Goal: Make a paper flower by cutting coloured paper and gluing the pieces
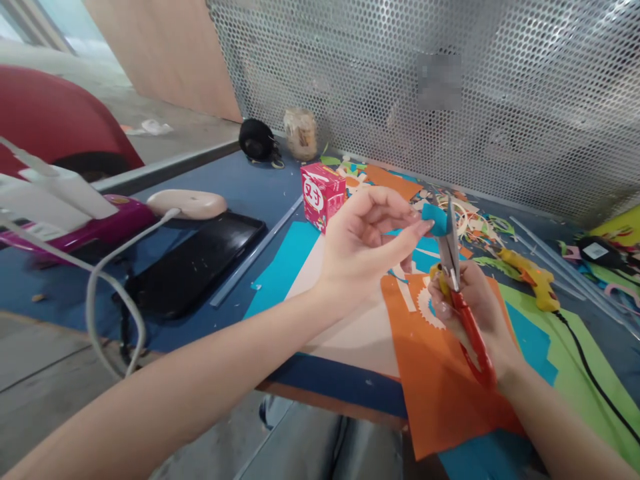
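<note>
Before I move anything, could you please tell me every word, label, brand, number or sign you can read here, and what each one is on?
"对": large, on the front of the pink box.
Smaller print on that box: too small to read.
White label on the black object at far right: too blurred to read.
Scissors: no text that I can make out.

Left hand [367, 243] pinches small blue paper piece [434, 219]; right hand [484, 317] grips red-handled scissors [453, 270], blades upright beside the piece. Orange sheet [450, 393] overhangs table [350, 380] edge; yellow glue gun [536, 279] at right.
</note>
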Available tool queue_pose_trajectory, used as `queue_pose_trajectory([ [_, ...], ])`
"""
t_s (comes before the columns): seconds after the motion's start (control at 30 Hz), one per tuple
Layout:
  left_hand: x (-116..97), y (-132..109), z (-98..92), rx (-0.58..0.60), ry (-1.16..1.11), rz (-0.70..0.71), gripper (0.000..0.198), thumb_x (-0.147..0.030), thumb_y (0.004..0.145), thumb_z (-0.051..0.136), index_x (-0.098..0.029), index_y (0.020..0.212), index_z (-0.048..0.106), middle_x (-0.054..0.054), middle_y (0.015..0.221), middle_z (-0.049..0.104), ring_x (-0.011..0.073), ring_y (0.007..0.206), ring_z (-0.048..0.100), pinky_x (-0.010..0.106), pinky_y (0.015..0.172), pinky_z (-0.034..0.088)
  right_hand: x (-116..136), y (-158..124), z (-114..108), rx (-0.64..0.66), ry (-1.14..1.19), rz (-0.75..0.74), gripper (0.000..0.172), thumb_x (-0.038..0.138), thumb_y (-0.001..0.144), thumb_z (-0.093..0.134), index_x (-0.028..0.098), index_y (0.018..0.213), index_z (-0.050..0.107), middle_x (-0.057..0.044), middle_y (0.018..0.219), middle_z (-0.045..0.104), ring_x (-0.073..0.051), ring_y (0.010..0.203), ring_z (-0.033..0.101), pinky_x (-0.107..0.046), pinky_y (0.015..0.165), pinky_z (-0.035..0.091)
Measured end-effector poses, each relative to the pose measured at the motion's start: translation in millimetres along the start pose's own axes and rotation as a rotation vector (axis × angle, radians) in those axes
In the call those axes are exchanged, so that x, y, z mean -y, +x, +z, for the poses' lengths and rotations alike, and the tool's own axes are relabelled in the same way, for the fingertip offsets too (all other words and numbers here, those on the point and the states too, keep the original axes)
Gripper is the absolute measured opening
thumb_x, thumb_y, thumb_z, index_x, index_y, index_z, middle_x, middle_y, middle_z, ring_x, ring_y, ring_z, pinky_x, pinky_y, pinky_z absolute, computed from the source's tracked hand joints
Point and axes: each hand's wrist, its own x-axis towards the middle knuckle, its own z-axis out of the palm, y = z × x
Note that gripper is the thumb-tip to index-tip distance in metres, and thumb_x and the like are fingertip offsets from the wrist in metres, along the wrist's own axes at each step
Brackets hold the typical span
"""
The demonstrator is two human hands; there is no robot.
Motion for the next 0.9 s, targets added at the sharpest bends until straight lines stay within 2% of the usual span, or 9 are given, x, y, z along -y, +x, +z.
queue_pose_trajectory([
  [0.17,0.8,-3.3,2.3,-0.040,-0.024,0.038,0.026,-0.023,0.066,0.070,-0.020,0.072,0.045,-0.003,0.070,0.054,0.0092,0.062,0.060,0.016,0.039,0.049,3.8,-1.3,1.9,-0.011,-0.033,-0.045,0.024,0.035,0.075,0.058,0.024,0.085,0.039,0.002,0.074,0.045,-0.011,0.061,0.046,-0.024,0.051,0.042],
  [0.3,0.7,-4.4,2.6,-0.032,-0.021,0.021,0.026,-0.023,0.068,0.069,-0.020,0.073,0.044,-0.003,0.071,0.055,0.0104,0.067,0.061,0.016,0.041,0.051,4.0,-2.2,2.9,-0.017,-0.025,-0.010,0.025,0.038,0.076,0.057,0.024,0.087,0.040,0.002,0.072,0.045,-0.011,0.058,0.045,-0.023,0.047,0.039],
  [0.6,-0.8,-4.9,3.3,-0.025,-0.021,-0.006,0.027,-0.027,0.067,0.070,-0.020,0.073,0.044,-0.003,0.070,0.055,0.0105,0.064,0.061,0.016,0.039,0.050,3.6,-1.9,3.6,-0.022,0.028,0.003,0.024,0.040,0.079,0.054,0.025,0.085,0.037,0.003,0.069,0.042,-0.009,0.056,0.043,-0.022,0.045,0.035],
  [0.9,-0.6,-4.9,3.8,-0.013,-0.062,0.032,0.025,-0.020,0.069,0.067,-0.020,0.071,0.043,-0.003,0.070,0.053,0.0094,0.064,0.060,0.016,0.040,0.050,6.4,-1.1,4.8,-0.025,0.002,0.001,0.023,0.040,0.078,0.054,0.024,0.084,0.038,0.003,0.069,0.043,-0.010,0.056,0.045,-0.022,0.044,0.037],
])
